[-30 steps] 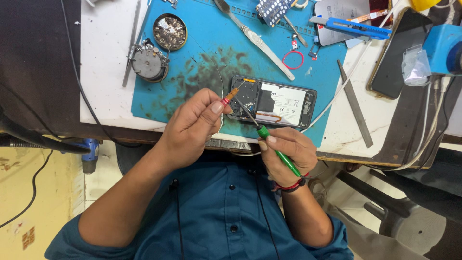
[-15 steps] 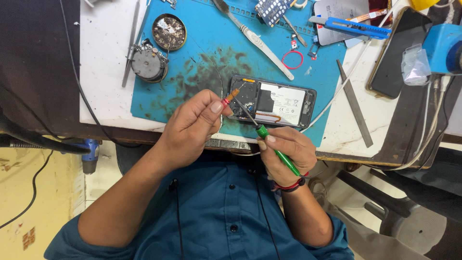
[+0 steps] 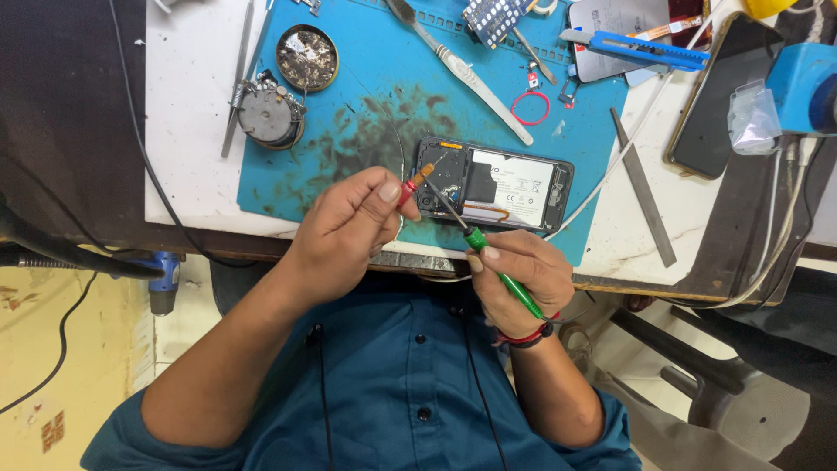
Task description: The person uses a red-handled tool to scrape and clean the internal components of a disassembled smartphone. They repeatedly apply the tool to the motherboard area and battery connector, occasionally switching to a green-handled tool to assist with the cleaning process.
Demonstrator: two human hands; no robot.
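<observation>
Phone opened on the blue mat, a probe in each of your hands

Phone [image 3: 497,185] with its back off lies flat on the blue work mat [image 3: 366,131], near the mat's front edge and just beyond your hands, its white battery label facing up. Your left hand [image 3: 344,231] is closed around a red-handled probe [image 3: 415,181], pinched between thumb and fingers, with its tip over the phone's left end. Your right hand [image 3: 514,270] is closed on a green-handled probe [image 3: 488,257], whose thin dark shaft slants up and left to the same end of the phone. The two tips sit close together; whether they touch the board cannot be told.

Farther out on the mat, a toothbrush [image 3: 462,70] lies diagonally behind the phone, with a small red ring [image 3: 530,108] beside its handle end. A round tin [image 3: 307,58] and a grey round motor [image 3: 266,113] sit at the mat's left edge. A blue utility knife [image 3: 641,51] lies at the back right, and a flat metal file [image 3: 643,187] rests on the white table right of the mat.
</observation>
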